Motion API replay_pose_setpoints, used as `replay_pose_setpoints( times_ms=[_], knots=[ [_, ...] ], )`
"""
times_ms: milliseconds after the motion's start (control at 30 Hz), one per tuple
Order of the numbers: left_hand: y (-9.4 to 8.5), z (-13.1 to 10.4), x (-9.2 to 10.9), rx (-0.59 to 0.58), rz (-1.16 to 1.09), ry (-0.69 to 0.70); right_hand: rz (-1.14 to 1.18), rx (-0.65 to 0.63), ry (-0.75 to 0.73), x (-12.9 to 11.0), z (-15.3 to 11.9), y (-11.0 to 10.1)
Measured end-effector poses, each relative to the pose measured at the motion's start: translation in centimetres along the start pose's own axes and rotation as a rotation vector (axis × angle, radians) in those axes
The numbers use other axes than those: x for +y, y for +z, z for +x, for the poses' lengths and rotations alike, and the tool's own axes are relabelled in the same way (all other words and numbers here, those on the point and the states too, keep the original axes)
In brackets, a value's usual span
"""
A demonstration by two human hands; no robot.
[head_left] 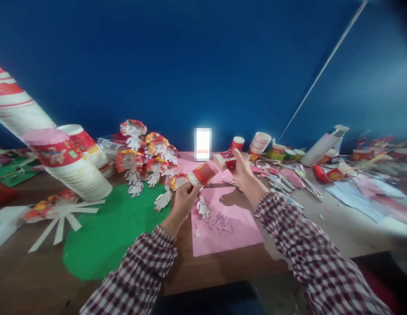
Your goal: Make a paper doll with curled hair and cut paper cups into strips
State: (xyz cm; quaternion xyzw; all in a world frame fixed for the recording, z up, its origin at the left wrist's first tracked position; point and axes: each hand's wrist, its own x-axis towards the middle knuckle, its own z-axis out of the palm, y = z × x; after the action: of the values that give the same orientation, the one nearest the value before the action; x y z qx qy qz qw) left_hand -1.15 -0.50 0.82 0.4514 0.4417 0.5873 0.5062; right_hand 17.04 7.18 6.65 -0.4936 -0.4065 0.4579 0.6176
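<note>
Behind a cluttered brown table (180,278) rises a deep blue wall (190,65). On the table lies a pink sheet (236,240), marked with dark scribbles; everything else can be placed around it. Two forearms in checked sleeves (138,271) reach forward, one on each side of this sheet.

Above the far left part of the pink sheet, the person's left hand (183,201) grips a red paper cup (204,173) by its pale end, thumb and fingers pinching it. The cup is tilted on its side, and it points toward the right hand (242,168). That hand, over the pink sheet's far right part, is closed around a small red-and-white object (225,161), perhaps another cup; its exact form is hard to tell. The two held things are close together, between the hands.

A white paper figure (204,207) shows over the pink sheet's left part, just below the red paper cup; whether it lies flat or hangs is unclear.

Left of the pink sheet is a green sheet (108,245), with paper dolls (154,170) in ruffled red-and-yellow rings clustered at its far edge. Farther left leans a tall cup stack (82,175). Beyond the pink sheet's far right corner stands a shorter stack of cups (260,143).
</note>
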Motion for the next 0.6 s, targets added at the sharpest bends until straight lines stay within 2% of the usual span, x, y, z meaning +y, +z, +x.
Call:
replay_pose_setpoints(
  times_ms=[33,100,200,300,400,500,600],
  knots=[
    [0.0,0.1,0.0,-0.004,-0.025,-0.015,0.081,0.057,0.028,-0.2,0.7,-0.8],
    [0.0,0.2,-0.2,-0.022,-0.091,-0.046,0.147,0.071,0.064,-0.5,1.3,-2.2],
    [-0.1,0.4,-0.4,-0.064,-0.202,-0.087,0.063,0.013,0.095,-0.5,0.6,-3.4],
    [-0.2,0.4,-0.5,-0.089,-0.295,-0.135,-0.021,-0.069,0.08,-0.4,-0.8,-3.5],
    [-0.3,0.4,-0.2,-0.102,-0.369,-0.202,-0.068,-0.113,0.018,-0.2,-2.0,-3.2],
    [-0.3,0.3,0.2,-0.117,-0.409,-0.26,-0.209,-0.149,-0.082,0.2,-2.9,-3.3],
    [-0.4,0.2,0.2,-0.127,-0.431,-0.285,-0.4,-0.269,-0.216,0.8,-3.6,-3.7]
  ],
)
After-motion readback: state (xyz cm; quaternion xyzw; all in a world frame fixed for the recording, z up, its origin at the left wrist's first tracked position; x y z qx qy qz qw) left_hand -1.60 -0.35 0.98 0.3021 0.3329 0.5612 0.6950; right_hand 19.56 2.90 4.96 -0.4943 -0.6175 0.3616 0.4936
